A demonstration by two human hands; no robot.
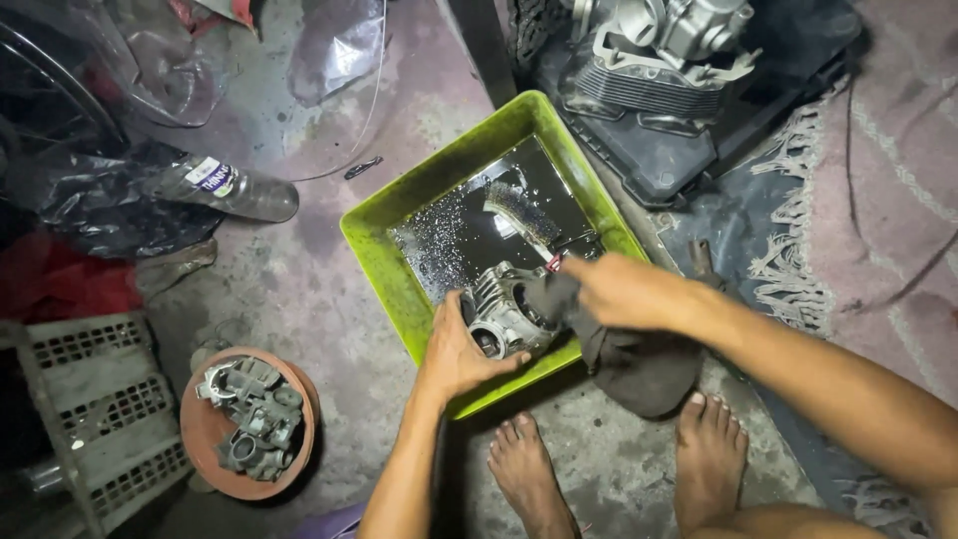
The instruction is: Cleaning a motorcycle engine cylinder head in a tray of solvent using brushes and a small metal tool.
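A grey finned metal engine part (502, 311) rests at the near edge of a lime-green plastic tray (379, 262) that holds dark liquid. My left hand (457, 351) grips the part from the near side. My right hand (617, 290) presses a dark cloth (631, 361) against the part's right side; the cloth hangs down over the tray's rim. A small red-tipped tool shows at my right fingers. A brush (521, 214) lies in the liquid behind the part.
An orange bowl (205, 427) of metal parts sits at lower left beside a grey crate (95, 404). A plastic bottle (228, 188) and black bags lie at left. A large engine block (659, 50) stands behind the tray. My bare feet (621, 464) are below.
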